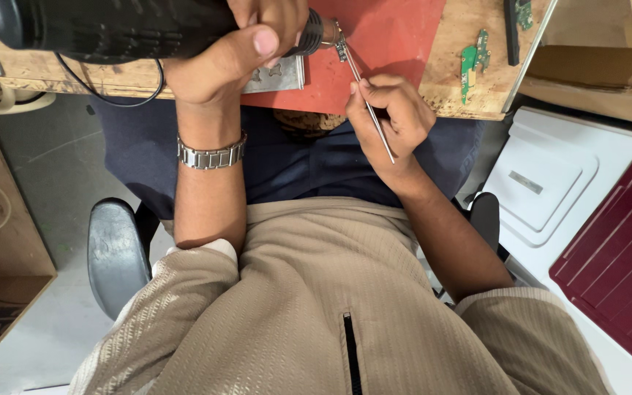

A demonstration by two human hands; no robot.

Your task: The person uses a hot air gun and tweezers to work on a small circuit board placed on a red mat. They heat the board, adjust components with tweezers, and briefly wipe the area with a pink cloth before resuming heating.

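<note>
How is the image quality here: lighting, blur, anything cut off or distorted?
Head view: even, soft light, no harsh glare. The left hand and its black heat tool sit close to the lens, enlarged and cropped by the top edge. The right hand with tweezers is sharp. Wide-angle stretch shows at the edges.

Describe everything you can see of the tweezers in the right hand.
The tweezers are thin, straight, silvery metal, slanting from the wrist side up toward the red mat. The right hand pinches them near the middle between thumb and fingers. Their tips meet a small metal part at the nozzle of the black hot-air tool, which the left hand grips. Whether the tips clamp that part cannot be told.
</note>
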